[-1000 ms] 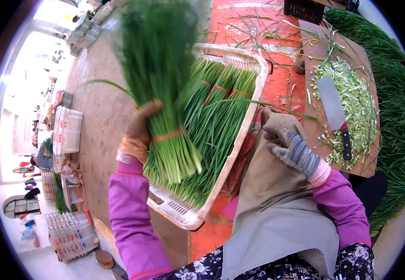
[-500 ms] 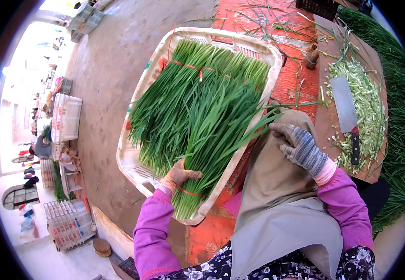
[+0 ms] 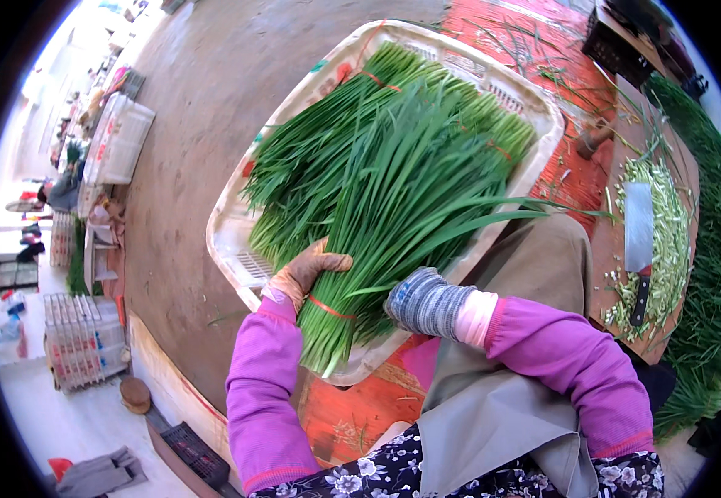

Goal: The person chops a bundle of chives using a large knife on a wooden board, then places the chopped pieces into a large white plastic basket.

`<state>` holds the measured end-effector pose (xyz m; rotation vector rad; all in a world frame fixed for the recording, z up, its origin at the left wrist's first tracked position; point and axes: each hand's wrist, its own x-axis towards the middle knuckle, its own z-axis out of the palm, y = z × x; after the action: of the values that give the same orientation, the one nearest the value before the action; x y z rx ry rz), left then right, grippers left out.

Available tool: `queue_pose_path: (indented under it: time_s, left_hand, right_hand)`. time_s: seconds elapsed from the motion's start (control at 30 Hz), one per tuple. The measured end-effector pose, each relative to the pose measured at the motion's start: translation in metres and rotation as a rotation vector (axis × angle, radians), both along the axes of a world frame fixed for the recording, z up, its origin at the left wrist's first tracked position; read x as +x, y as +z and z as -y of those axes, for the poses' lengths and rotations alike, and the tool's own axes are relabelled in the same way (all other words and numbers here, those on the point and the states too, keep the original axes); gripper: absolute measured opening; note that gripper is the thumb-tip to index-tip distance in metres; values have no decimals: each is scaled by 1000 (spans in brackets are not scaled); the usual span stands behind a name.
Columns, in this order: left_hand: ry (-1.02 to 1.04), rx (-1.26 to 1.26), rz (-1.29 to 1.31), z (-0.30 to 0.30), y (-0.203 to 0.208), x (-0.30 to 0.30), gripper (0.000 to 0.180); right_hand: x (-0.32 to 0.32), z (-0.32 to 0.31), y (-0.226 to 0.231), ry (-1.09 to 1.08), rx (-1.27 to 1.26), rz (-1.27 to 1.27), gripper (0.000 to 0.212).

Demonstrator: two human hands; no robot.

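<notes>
Two gloved hands are at a white crate [image 3: 229, 228] in front of me. The left hand [image 3: 305, 271] is wrapped round a bundle of long green leaves [image 3: 363, 245], beside its red band [image 3: 331, 308], at the crate's near end. The right hand [image 3: 428, 302] is next to the bundle, fingers hidden; I can't tell whether it grips. Red marks on a pale bin [image 3: 119, 141] are too small to read.

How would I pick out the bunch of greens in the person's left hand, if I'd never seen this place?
Find the big white crate, packed with greens. At its near end, the gloved left hand grips a leafy bundle, an orange band just below that hand. Unlike its neighbours, it lies on top, with leaf tips trailing over the crate's right rim.
</notes>
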<state>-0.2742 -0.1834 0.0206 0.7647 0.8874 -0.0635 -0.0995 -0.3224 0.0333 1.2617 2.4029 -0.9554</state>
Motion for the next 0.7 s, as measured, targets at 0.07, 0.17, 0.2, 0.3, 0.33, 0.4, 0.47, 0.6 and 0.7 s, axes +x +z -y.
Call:
queue_pose_path:
  time_s: [0.07, 0.17, 0.2, 0.3, 0.33, 0.4, 0.47, 0.6, 0.7]
  left_hand:
    - [19, 59, 46, -5, 12, 0, 55]
    - [21, 150, 81, -9, 19, -2, 60]
    - [21, 152, 85, -11, 21, -1, 60]
    - [4, 120, 129, -10, 27, 4, 59]
    - [4, 121, 128, -9, 30, 6, 59]
    - [-5, 167, 134, -5, 32, 13, 58]
    - [-30, 154, 104, -6, 29, 10, 59]
    - [-78, 207, 80, -4, 21, 13, 60]
    - [-94, 200, 84, 2, 25, 19, 62]
  right_hand:
    - [-7, -6, 0, -101, -18, -20, 14]
    - [-18, -10, -9, -41, 26, 5, 18]
    - [-20, -11, -11, 13, 36, 14, 19]
    - [-18, -5, -9, -22, 63, 6, 19]
    - [-18, -2, -7, -68, 89, -18, 19]
    - [-14, 14, 1, -227, -87, -185, 18]
    - [-10, 38, 16, -381, -383, -444, 21]
    - [-4, 74, 45, -70, -420, -242, 36]
    - [15, 63, 52, -94, -439, -25, 46]
